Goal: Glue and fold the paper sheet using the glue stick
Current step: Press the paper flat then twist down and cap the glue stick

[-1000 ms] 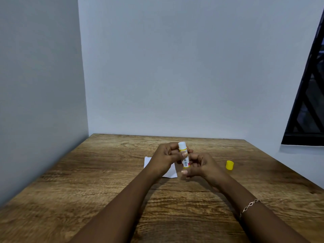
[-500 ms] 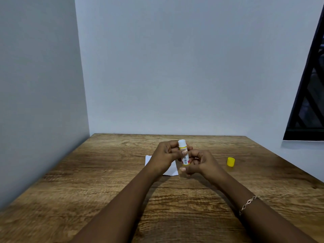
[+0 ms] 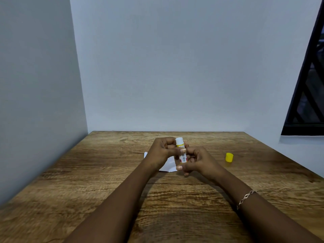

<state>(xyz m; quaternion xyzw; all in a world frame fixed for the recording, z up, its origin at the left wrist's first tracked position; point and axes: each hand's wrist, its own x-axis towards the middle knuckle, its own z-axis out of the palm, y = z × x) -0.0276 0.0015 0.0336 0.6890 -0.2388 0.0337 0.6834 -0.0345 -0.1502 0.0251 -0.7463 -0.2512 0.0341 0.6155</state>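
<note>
Both hands, left hand (image 3: 162, 151) and right hand (image 3: 199, 161), grip the upright glue stick (image 3: 181, 151) between them.

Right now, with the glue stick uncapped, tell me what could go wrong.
1. The left hand and right hand both grip the glue stick; if its base is twisted too far, glue may smear or break off.
2. The paper sheet lies unheld beneath the hands and may slide under the stroke.
3. The yellow cap sits loose on the table, apart to the right; it could roll away.
</note>
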